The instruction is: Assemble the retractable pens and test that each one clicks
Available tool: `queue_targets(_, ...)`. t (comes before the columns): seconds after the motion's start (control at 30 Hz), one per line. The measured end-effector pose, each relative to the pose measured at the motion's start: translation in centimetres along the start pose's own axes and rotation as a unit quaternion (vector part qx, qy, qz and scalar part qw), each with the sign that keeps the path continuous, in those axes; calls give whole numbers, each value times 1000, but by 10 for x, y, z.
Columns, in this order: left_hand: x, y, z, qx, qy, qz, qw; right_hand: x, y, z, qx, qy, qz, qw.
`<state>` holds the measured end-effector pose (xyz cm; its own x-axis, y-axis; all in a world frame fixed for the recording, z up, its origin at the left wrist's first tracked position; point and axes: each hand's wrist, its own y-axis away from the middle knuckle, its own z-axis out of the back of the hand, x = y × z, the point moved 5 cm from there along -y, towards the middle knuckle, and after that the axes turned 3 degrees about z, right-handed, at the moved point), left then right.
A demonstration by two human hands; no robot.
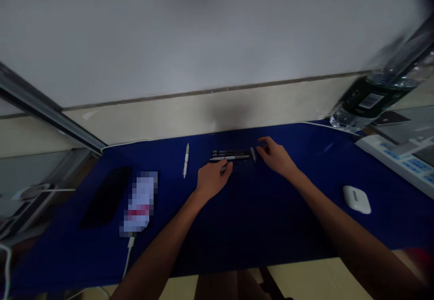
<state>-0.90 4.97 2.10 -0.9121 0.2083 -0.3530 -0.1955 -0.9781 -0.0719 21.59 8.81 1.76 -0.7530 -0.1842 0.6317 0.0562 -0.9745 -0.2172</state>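
Note:
A small row of pens (230, 156) lies on a dark blue mat (257, 209) near the wall. My left hand (212, 178) rests just in front of them, fingers curled around a pen end (224, 168). My right hand (275, 156) sits at the row's right end, fingers bent and spread, its fingertips beside a short pen piece (252, 154). A white pen (186, 159) lies alone to the left of the row.
A black phone (106, 196) and a second phone with a lit screen (139, 202) on a white cable lie at left. White earbud case (356, 199) at right. Water bottle (369, 96) and a white keyboard-like device (400, 159) at far right.

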Motion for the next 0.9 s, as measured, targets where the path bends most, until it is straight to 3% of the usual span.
queue_targets(0.9,0,0,0,-3,16,-4,1000,-7,-2,2,-9,10,-27,1000)
